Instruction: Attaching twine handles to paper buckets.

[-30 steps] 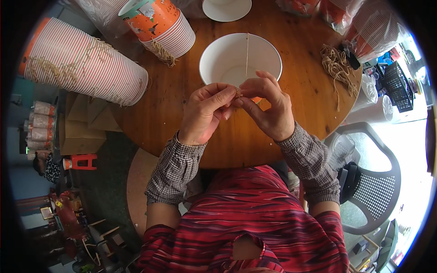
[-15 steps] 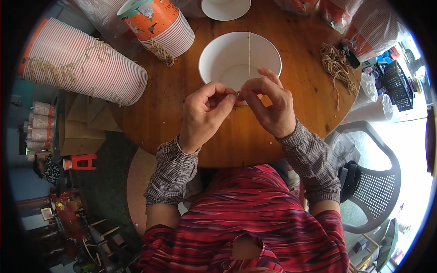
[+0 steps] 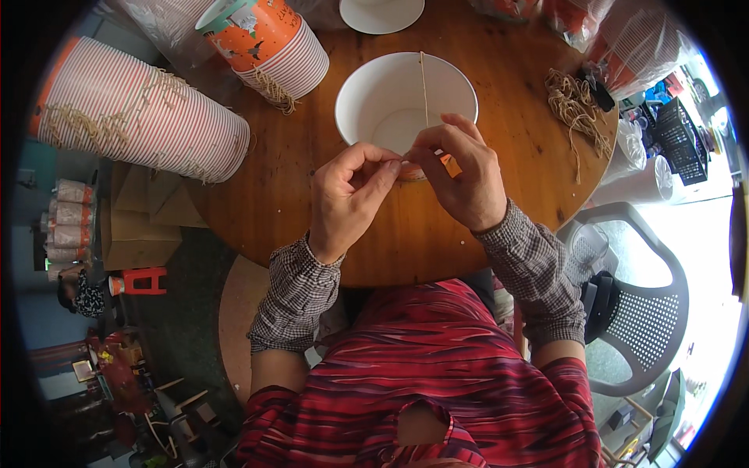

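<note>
A paper bucket (image 3: 365, 97), white inside with a little orange outside, stands on the round wooden table in front of me. A thin cord (image 3: 424, 78) starts at its far rim and runs across the opening toward my fingers. My left hand (image 3: 347, 195) is closed in a pinch at the bucket's near rim. My right hand (image 3: 466, 175) pinches right beside it, thumb and forefinger meeting the left fingertips. The cord's end appears to be between these fingertips, though they mostly cover it. Neither hand is gripping the bucket's wall.
Nested striped buckets (image 3: 148, 113) with cord loops lie at the left, and an orange-patterned stack (image 3: 285, 58) leans behind. A loose cord bundle (image 3: 576, 109) lies at the right table edge. Plastic-wrapped buckets (image 3: 636, 51) stand beyond it. A grey chair (image 3: 644, 320) is at my right.
My right fingertips have shifted slightly and draw closer against the left ones. More of the bucket's orange outside shows below my right fingers. The view has shifted a little.
</note>
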A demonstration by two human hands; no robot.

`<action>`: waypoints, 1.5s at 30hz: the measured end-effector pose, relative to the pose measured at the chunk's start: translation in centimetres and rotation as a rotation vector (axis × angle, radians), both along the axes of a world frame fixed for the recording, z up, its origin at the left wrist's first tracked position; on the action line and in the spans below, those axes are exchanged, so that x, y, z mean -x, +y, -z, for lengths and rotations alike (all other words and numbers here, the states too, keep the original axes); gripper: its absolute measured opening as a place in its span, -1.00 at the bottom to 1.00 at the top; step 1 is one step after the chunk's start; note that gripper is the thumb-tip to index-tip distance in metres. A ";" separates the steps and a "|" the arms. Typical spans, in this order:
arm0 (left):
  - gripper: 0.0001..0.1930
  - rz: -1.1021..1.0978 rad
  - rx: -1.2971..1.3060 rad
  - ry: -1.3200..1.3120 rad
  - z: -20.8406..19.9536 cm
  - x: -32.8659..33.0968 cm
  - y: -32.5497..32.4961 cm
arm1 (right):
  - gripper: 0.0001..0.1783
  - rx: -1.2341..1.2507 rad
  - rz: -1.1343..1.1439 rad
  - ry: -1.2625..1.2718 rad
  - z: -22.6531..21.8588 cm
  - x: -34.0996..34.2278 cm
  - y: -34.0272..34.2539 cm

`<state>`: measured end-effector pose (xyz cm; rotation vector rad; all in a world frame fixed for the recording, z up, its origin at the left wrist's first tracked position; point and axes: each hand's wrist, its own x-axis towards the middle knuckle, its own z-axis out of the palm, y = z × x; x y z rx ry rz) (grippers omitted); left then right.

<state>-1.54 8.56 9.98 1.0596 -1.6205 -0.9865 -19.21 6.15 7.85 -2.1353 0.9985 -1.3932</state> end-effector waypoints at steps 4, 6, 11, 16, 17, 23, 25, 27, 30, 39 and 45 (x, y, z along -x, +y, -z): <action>-0.93 -0.004 0.044 0.010 0.8 0.0 0.4 | -0.93 0.028 0.032 0.008 0.2 0.0 -0.2; -0.92 -0.004 0.055 -0.045 1.1 -0.2 0.5 | -0.93 0.038 0.042 0.011 0.3 -0.1 -0.2; -0.90 0.003 0.140 -0.099 1.2 -0.1 0.3 | -0.92 0.151 0.101 0.055 0.5 -0.4 -0.4; -0.92 0.011 0.262 -0.174 1.7 0.0 0.0 | -0.90 0.192 0.198 0.061 0.3 -1.0 -0.4; -0.94 0.005 0.378 -0.218 2.1 0.0 -0.4 | -0.90 0.192 0.198 0.061 0.4 -1.1 -0.5; -0.94 -0.031 0.523 -0.273 2.5 -0.9 -1.1 | -0.90 0.218 0.179 0.094 0.5 -0.8 -1.2; -0.88 -0.069 0.518 -0.175 2.2 -1.9 -1.5 | -0.88 0.255 0.117 0.103 -0.1 -0.6 -1.2; -0.85 -0.104 0.467 -0.182 1.0 -1.2 -1.2 | -0.87 0.247 0.112 0.110 -0.3 -0.4 -1.1; -0.80 -0.151 0.397 -0.201 0.5 0.0 -1.0 | -0.85 0.245 0.075 0.128 -0.8 -0.5 -0.7; -0.91 -0.103 0.316 -0.240 1.1 0.3 -1.0 | -0.83 0.057 0.030 0.225 -2.7 0.6 1.0; -0.87 -0.148 0.494 -0.308 0.5 0.6 -1.3 | -0.93 -0.125 -0.079 0.111 -3.6 1.3 0.6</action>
